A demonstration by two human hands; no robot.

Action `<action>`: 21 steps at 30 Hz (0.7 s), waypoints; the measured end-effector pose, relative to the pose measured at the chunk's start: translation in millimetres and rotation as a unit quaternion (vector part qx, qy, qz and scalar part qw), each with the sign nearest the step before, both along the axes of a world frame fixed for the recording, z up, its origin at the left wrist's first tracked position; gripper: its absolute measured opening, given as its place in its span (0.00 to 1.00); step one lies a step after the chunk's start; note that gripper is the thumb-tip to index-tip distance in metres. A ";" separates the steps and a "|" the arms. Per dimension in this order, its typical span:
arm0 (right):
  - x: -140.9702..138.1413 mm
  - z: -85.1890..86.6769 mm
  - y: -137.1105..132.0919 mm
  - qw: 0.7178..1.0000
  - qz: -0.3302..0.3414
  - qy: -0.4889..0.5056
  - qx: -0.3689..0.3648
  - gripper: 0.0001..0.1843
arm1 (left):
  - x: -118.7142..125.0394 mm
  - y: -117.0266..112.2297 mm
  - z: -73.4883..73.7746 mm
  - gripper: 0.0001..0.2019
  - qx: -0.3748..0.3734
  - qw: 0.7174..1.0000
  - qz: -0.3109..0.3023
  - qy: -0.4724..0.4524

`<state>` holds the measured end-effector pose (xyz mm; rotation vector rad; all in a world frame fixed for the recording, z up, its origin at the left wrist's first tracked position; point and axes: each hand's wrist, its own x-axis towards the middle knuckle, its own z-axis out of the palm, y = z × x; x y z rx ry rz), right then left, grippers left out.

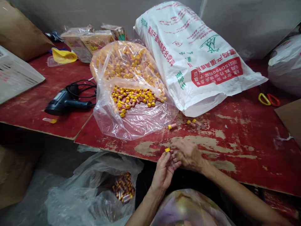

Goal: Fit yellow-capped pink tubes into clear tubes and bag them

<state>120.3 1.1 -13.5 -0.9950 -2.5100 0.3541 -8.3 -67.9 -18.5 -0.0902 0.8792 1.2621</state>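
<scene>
One tube is pinched in the left hand — right hand blurred, grip unclear. A grey wall backs the scuffed red worktop.

Lighting is moderate, with dark shadow beneath the table, glare on its clear bag, and right fingers blurred.

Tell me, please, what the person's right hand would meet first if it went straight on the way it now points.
The right hand would probably meet the left hand first, or the yellow-capped tube it holds; they sit so close that contact may already exist.
</scene>
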 end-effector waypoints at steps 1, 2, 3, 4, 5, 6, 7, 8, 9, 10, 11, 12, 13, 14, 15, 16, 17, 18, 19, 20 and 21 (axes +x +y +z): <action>-2.5 -1.2 13.4 0.999 -0.039 -0.014 0.023 0.16 | -2.6 -0.6 -0.9 0.13 0.000 1.000 -0.010 0.005; -5.2 -3.0 28.5 0.995 -0.077 -0.042 0.045 0.16 | -4.7 -1.7 -1.4 0.13 0.003 1.000 -0.020 0.013; -8.2 -5.1 43.7 0.989 -0.105 -0.080 0.066 0.16 | -6.1 -3.1 -1.7 0.14 0.008 0.999 -0.027 0.021; -11.7 -7.0 57.6 0.982 -0.118 -0.118 0.083 0.16 | -6.8 -5.0 -1.8 0.14 0.013 0.999 -0.032 0.028; -15.3 -8.5 69.1 0.977 -0.118 -0.149 0.096 0.16 | -7.0 -7.3 -1.7 0.15 0.019 0.999 -0.037 0.032; -18.6 -9.2 77.6 0.973 -0.114 -0.171 0.104 0.16 | -6.9 -9.7 -1.4 0.15 0.024 0.998 -0.043 0.033; -21.1 -8.5 82.6 0.971 -0.108 -0.185 0.106 0.15 | -6.6 -12.0 -1.0 0.16 0.028 0.998 -0.047 0.034; -22.4 -6.4 84.5 0.971 -0.100 -0.196 0.098 0.15 | -6.5 -14.2 -0.4 0.16 0.032 0.998 -0.051 0.033; -21.9 -2.6 83.6 0.971 -0.089 -0.206 0.079 0.15 | -6.6 -15.8 0.3 0.15 0.033 0.997 -0.054 0.033; -19.6 2.7 80.6 0.972 -0.075 -0.217 0.047 0.15 | -6.9 -16.9 1.0 0.15 0.034 0.997 -0.055 0.031; -15.7 9.1 76.1 0.972 -0.058 -0.229 0.008 0.16 | -7.4 -17.4 1.5 0.15 0.035 0.997 -0.056 0.028; -10.5 16.2 70.8 0.968 -0.043 -0.246 -0.033 0.15 | -8.0 -17.2 1.9 0.14 0.037 0.997 -0.058 0.027; -4.7 23.1 65.1 0.961 -0.033 -0.265 -0.067 0.15 | -8.3 -16.6 1.9 0.14 0.040 0.997 -0.060 0.027; 1.0 29.2 59.5 0.953 -0.028 -0.287 -0.092 0.15 | -8.3 -15.6 1.5 0.13 0.045 0.996 -0.065 0.029; 5.9 33.8 54.1 0.946 -0.025 -0.306 -0.104 0.15 | -7.9 -14.4 0.8 0.13 0.049 0.996 -0.071 0.032; 9.5 36.5 49.3 0.942 -0.023 -0.319 -0.107 0.15 | -7.1 -13.2 -0.2 0.13 0.050 0.995 -0.079 0.036; 11.8 37.3 45.3 0.939 -0.020 -0.326 -0.106 0.14 | -5.9 -12.1 -1.2 0.12 0.049 0.994 -0.086 0.040; 12.5 36.5 42.2 0.939 -0.017 -0.326 -0.104 0.13 | -4.7 -11.1 -2.1 0.12 0.045 0.994 -0.092 0.039; 12.1 34.6 40.1 0.941 -0.015 -0.321 -0.103 0.12 | -3.5 -10.2 -2.6 0.11 0.039 0.994 -0.094 0.035; 10.9 32.0 39.2 0.944 -0.017 -0.314 -0.102 0.11 | -2.5 -9.2 -2.7 0.11 0.033 0.995 -0.095 0.028; 9.3 29.3 39.2 0.945 -0.023 -0.310 -0.102 0.11 | -1.8 -8.2 -2.2 0.11 0.028 0.995 -0.094 0.018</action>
